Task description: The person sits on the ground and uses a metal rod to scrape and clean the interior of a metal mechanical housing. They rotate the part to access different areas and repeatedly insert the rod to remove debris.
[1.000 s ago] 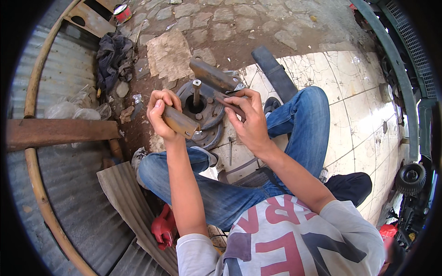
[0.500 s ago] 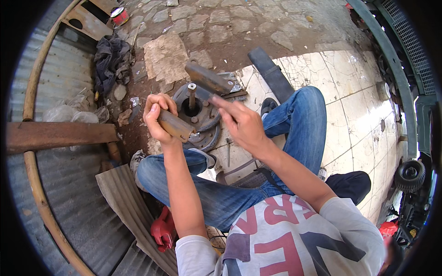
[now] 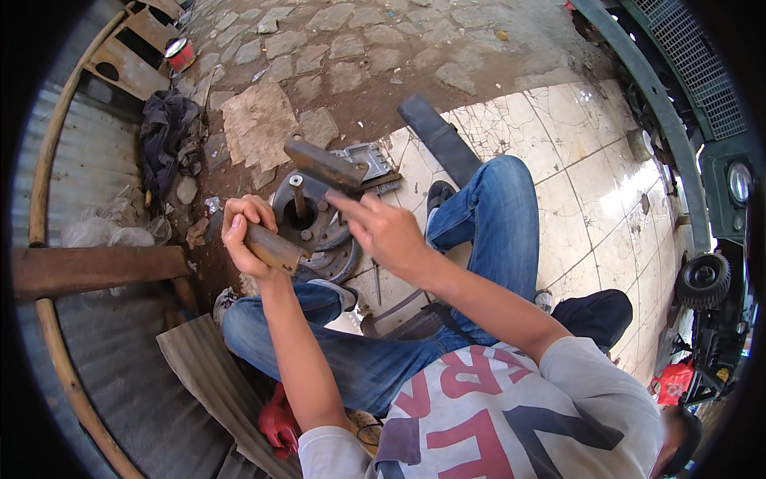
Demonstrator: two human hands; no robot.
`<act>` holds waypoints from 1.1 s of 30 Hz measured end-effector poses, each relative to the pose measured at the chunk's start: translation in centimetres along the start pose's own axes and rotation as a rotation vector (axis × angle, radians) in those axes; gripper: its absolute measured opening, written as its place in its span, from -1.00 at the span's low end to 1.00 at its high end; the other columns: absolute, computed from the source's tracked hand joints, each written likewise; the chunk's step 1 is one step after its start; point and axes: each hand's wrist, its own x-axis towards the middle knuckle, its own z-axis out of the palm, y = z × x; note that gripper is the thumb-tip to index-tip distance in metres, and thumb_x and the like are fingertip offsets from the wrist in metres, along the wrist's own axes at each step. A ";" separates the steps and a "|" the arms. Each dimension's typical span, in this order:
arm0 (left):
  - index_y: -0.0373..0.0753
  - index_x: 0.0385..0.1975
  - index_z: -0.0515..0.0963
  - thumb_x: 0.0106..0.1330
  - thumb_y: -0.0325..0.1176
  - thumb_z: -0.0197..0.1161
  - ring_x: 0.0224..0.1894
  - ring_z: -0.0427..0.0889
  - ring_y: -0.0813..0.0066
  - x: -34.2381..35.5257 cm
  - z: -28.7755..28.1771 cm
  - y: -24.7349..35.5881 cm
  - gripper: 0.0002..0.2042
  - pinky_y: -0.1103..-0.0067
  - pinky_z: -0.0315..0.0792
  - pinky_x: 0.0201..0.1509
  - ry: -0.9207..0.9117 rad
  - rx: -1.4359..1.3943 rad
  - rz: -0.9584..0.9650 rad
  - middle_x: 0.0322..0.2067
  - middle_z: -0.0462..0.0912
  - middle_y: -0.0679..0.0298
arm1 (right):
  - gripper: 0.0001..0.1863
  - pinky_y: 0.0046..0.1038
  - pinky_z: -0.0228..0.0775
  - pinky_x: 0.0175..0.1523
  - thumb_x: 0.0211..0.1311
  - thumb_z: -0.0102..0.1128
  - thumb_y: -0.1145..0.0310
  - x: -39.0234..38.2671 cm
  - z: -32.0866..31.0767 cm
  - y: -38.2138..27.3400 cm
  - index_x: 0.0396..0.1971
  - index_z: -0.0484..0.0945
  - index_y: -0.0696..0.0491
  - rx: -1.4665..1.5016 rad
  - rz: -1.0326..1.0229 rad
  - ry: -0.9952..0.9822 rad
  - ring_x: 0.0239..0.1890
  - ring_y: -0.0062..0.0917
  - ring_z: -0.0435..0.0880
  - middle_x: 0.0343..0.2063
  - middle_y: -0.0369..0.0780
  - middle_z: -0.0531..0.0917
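My left hand (image 3: 243,235) grips a rusty angled metal piece (image 3: 275,252), held low over a round metal flange assembly (image 3: 323,255) with bolts and an upright shaft (image 3: 296,195) in its centre. My right hand (image 3: 383,231) is bent just right of the flange, index finger reaching toward a bolt; its fingertips are blurred round something small and brownish that I cannot make out. Beyond them another rusty bracket (image 3: 323,160) lies over a pale metal part (image 3: 367,156), beside a brush (image 3: 383,182). A thin metal rod (image 3: 377,283) lies on the tiles.
My legs are bent around the work on cracked tiles (image 3: 590,191). A long dark strip (image 3: 439,140) lies ahead. Left are corrugated sheets (image 3: 88,152), a wooden beam (image 3: 96,267), dark cloth (image 3: 163,128) and a red can (image 3: 179,54). Right stands a green vehicle front (image 3: 722,184).
The view has shifted, so both hands and the parts appear further left. My right hand has turned more back-up, and the rusty strip it held is now mostly hidden and blurred at its fingertips.
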 end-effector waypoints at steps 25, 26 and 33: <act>-0.22 -0.58 0.25 0.25 -0.20 -0.08 -0.61 0.21 0.52 0.4 0.2 0.4 -0.74 0.60 0.10 -0.49 0.032 0.062 0.003 -0.71 0.24 0.24 | -0.48 -0.21 0.52 -0.29 0.29 0.01 0.44 0.8 -0.3 -0.1 0.27 0.36 -0.19 0.076 0.077 -0.186 -0.37 -0.15 0.66 -0.34 -0.08 0.66; -0.22 -0.59 0.25 0.25 -0.20 -0.08 -0.61 0.20 0.52 0.4 0.1 0.4 -0.74 0.59 0.10 -0.49 0.045 0.049 0.000 -0.72 0.24 0.24 | -0.48 -0.21 0.52 -0.28 0.30 0.00 0.43 0.7 -0.6 -0.3 0.27 0.36 -0.19 0.069 0.093 -0.220 -0.37 -0.14 0.66 -0.33 -0.07 0.67; -0.26 -0.59 0.28 0.26 -0.21 -0.10 -0.64 0.22 0.54 0.4 -0.3 0.2 -0.73 0.60 0.08 -0.55 0.013 0.051 -0.024 -0.70 0.28 0.23 | -0.49 -0.16 0.50 -0.31 0.34 -0.04 0.38 0.5 -0.5 -1.0 0.30 0.33 -0.17 0.083 0.150 -0.294 -0.45 -0.10 0.67 -0.44 -0.03 0.67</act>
